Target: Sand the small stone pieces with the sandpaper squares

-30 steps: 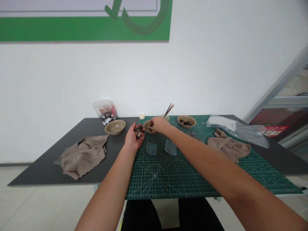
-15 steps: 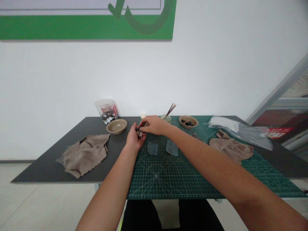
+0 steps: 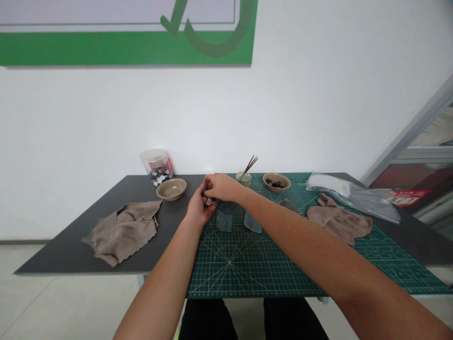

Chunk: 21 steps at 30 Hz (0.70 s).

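Now right hand (image 3: 218,187) off the bowl, meeting left hand (image 3: 198,208), small pieces (image 3: 207,200) cupped

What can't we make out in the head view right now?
- Small dark pieces in the cupped left hand: too small, and the right hand covers them.
- Tan bowl behind the right hand: fully hidden.
- Contents of the far tan ceramic bowl: dark bits, too small to identify.
- Clear plastic tub: black-and-white contents unreadable.
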Motion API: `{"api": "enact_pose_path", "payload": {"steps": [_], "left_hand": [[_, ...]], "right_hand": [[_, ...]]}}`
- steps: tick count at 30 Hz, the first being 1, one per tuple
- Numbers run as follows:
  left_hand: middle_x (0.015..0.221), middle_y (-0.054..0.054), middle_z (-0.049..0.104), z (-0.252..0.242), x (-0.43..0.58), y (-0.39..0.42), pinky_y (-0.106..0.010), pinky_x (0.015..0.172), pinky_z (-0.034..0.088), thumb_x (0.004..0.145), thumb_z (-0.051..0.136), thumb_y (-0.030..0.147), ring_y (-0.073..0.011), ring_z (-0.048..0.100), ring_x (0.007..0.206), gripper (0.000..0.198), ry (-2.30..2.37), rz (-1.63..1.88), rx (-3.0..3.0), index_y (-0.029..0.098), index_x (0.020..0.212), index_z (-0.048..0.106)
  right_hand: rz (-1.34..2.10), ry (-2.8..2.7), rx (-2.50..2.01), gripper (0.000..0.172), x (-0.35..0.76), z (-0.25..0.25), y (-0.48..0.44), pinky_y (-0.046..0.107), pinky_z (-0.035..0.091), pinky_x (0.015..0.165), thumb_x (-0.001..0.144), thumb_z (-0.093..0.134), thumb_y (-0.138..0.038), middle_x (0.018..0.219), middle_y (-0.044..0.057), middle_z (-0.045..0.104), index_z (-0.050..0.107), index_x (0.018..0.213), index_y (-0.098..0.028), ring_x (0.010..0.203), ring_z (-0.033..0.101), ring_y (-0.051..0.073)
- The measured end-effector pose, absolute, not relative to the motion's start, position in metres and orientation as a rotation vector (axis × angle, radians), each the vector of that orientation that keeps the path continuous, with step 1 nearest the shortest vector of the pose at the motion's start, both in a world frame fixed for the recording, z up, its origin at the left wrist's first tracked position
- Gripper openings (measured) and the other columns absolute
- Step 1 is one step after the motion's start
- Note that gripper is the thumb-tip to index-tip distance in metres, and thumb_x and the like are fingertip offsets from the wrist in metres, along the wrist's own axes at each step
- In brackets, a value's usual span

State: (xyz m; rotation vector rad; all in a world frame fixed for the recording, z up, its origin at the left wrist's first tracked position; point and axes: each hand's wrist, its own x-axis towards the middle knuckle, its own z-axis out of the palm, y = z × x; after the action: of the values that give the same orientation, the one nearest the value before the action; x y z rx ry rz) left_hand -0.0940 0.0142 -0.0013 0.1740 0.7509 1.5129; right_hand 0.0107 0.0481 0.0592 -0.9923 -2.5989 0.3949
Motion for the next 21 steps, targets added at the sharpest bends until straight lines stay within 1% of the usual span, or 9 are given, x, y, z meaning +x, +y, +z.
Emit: {"api": "enact_pose_path", "payload": {"steps": [3,7,11,14,16,18,21], "left_hand": [[0.051,0.002,0.054,0.002,-0.094,0.012,-0.013,0.028,0.028,0.091,0.048,0.021,-0.0068,0.046,0.034,0.017,0.758,1.516,0.161,0.016,0.077,0.055],[0.052,0.002,0.053,0.005,-0.093,0.010,-0.012,0.029,0.028,0.092,0.045,0.019,-0.0062,0.046,0.036,0.018,0.764,1.524,0.143,0.015,0.077,0.054],[0.051,0.003,0.050,0.005,-0.093,0.011,-0.012,0.029,0.028,0.092,0.046,0.021,-0.0062,0.046,0.036,0.020,0.787,1.519,0.137,0.016,0.073,0.050],[0.053,0.001,0.051,0.004,-0.094,0.011,-0.012,0.029,0.029,0.092,0.046,0.022,-0.0078,0.050,0.039,0.021,0.807,1.513,0.137,0.016,0.073,0.050],[0.055,0.000,0.053,0.004,-0.095,0.011,-0.012,0.030,0.029,0.092,0.044,0.023,-0.0089,0.052,0.042,0.021,0.822,1.510,0.137,0.015,0.074,0.051],[0.057,-0.002,0.054,0.003,-0.096,0.011,-0.012,0.031,0.029,0.092,0.043,0.024,-0.0093,0.052,0.044,0.021,0.829,1.510,0.143,0.014,0.075,0.052],[0.059,-0.004,0.055,0.003,-0.097,0.011,-0.011,0.032,0.029,0.091,0.041,0.025,-0.0093,0.052,0.045,0.023,0.825,1.515,0.158,0.013,0.075,0.053]], "right_hand": [[0.477,-2.503,-1.050,0.023,0.012,0.056,0.050,0.023,0.043,0.065,0.075,0.062,-0.024,0.090,0.004,0.072,0.066,0.097,-0.019,0.080,0.064,0.016],[0.459,-2.471,-1.046,0.023,0.015,0.050,0.054,0.024,0.043,0.066,0.075,0.064,-0.031,0.087,0.003,0.073,0.071,0.094,-0.020,0.079,0.064,0.017],[0.516,-2.455,-1.033,0.022,0.019,0.048,0.055,0.023,0.043,0.064,0.074,0.065,-0.030,0.081,0.002,0.072,0.072,0.092,-0.020,0.075,0.064,0.015],[0.597,-2.375,-1.032,0.024,0.023,0.050,0.056,0.022,0.044,0.066,0.073,0.065,-0.029,0.081,0.001,0.072,0.072,0.094,-0.019,0.075,0.064,0.014],[0.550,-2.324,-1.096,0.026,0.027,0.050,0.061,0.022,0.045,0.068,0.072,0.066,-0.028,0.083,0.002,0.073,0.071,0.097,-0.019,0.077,0.065,0.015],[0.419,-2.334,-1.217,0.027,0.032,0.050,0.068,0.024,0.046,0.071,0.072,0.066,-0.028,0.087,0.003,0.073,0.072,0.097,-0.019,0.081,0.065,0.017],[0.208,-2.516,-1.365,0.027,0.039,0.045,0.079,0.025,0.048,0.074,0.073,0.066,-0.030,0.095,0.007,0.074,0.072,0.097,-0.019,0.088,0.066,0.020]]}}
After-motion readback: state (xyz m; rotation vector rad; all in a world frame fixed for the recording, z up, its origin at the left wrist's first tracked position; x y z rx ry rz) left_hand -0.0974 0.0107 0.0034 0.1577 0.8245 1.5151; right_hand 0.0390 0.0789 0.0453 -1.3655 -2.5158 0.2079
